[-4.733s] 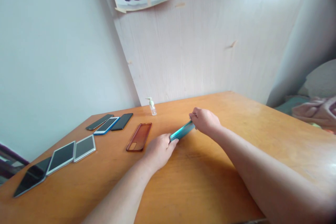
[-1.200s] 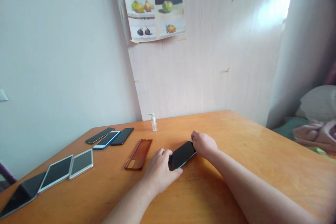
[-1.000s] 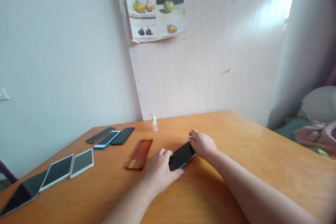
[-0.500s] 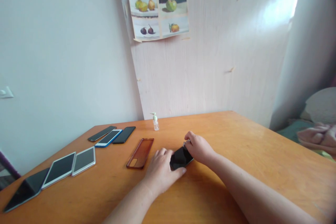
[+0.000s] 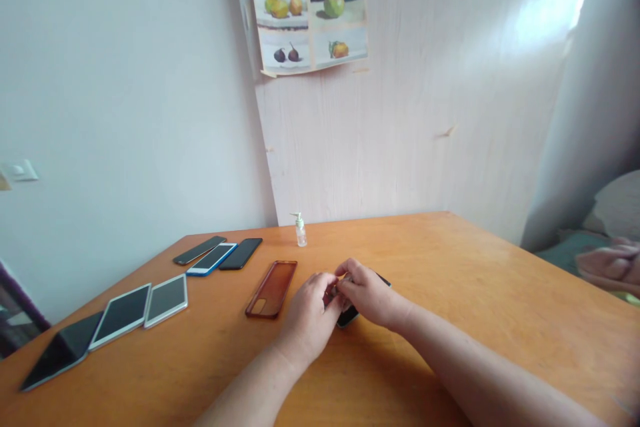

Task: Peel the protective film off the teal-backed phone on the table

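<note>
A black-screened phone (image 5: pixel 347 317) lies on the table, mostly hidden under my hands; a corner shows past the right knuckles. Above it, my left hand (image 5: pixel 314 313) and my right hand (image 5: pixel 369 295) meet with fingers closed together. Between the fingertips is a small whitish wipe (image 5: pixel 345 278), crumpled and largely covered. Left of my left hand rests an empty reddish-brown clear phone case (image 5: pixel 273 289), apart from it.
A small pump bottle (image 5: pixel 301 233) stands near the back edge. At left lie a black phone (image 5: pixel 241 254), a blue-edged phone (image 5: pixel 212 259), a dark phone (image 5: pixel 200 250) and several tablets, including a white one (image 5: pixel 121 317). The wooden table (image 5: pixel 500 280) meets the wall.
My left hand has lifted from the phone's left end and moved to my right hand. The right hand has shifted left from the phone's far end, and the fingertips now meet.
</note>
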`<control>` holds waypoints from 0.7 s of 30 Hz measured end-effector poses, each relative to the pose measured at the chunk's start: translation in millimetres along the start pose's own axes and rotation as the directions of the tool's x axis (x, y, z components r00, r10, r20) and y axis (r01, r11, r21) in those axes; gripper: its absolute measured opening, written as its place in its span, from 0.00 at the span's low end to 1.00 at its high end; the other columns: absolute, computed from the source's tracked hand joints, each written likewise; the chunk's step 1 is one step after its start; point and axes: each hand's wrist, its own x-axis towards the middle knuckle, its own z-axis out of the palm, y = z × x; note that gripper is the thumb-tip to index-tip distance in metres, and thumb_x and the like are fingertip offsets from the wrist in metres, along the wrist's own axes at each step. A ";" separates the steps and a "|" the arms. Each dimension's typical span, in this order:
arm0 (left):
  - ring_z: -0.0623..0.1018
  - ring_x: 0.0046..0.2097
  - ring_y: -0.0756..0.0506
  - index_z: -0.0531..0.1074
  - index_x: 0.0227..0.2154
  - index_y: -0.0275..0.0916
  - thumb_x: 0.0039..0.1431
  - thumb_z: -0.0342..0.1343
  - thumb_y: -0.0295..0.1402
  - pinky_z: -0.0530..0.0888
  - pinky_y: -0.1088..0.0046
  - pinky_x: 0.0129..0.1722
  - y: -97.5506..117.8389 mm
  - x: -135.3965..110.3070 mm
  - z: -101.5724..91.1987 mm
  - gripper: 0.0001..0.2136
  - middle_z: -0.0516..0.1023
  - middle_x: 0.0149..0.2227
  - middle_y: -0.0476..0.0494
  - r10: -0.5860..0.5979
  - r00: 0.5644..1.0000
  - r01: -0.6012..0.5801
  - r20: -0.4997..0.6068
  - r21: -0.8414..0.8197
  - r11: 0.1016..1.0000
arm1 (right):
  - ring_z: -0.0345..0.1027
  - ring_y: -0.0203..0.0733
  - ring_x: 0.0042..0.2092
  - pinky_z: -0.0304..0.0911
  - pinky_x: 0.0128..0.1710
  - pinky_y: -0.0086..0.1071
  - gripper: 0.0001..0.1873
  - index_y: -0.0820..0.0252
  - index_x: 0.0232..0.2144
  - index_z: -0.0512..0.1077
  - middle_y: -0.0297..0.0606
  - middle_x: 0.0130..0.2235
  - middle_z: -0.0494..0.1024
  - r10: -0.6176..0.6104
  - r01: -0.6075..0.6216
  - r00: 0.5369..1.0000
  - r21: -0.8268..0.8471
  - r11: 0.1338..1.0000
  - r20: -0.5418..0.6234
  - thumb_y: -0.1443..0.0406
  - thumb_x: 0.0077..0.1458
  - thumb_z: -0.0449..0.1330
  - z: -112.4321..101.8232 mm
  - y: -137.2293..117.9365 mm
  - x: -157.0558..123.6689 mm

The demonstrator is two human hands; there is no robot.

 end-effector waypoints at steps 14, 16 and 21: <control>0.76 0.33 0.48 0.70 0.34 0.38 0.54 0.60 0.39 0.72 0.74 0.34 -0.6 7.9 1.6 0.11 0.77 0.30 0.48 -0.305 0.951 0.229 -0.043 -0.561 0.795 | 0.71 0.37 0.37 0.63 0.39 0.28 0.08 0.56 0.35 0.73 0.36 0.35 0.76 -0.433 0.371 0.899 -0.408 0.834 -0.067 0.66 0.61 0.53 -3.1 -7.5 -8.7; 0.76 0.33 0.49 0.69 0.36 0.37 0.53 0.59 0.37 0.73 0.73 0.35 -0.1 7.0 2.5 0.11 0.77 0.31 0.47 -0.351 0.936 0.259 -0.016 -0.643 0.721 | 0.71 0.38 0.39 0.63 0.42 0.29 0.11 0.56 0.36 0.74 0.37 0.37 0.76 -0.465 0.427 0.885 -0.460 0.779 0.034 0.66 0.63 0.51 -2.3 -10.9 -12.8; 0.77 0.35 0.48 0.69 0.37 0.37 0.53 0.57 0.34 0.73 0.73 0.37 5.8 4.6 1.5 0.09 0.78 0.33 0.47 -0.385 0.922 0.307 0.042 -0.683 0.663 | 0.72 0.39 0.41 0.63 0.45 0.29 0.13 0.56 0.37 0.75 0.38 0.37 0.77 -0.418 0.408 0.902 -0.525 0.747 0.106 0.65 0.64 0.50 -3.1 -14.4 -16.6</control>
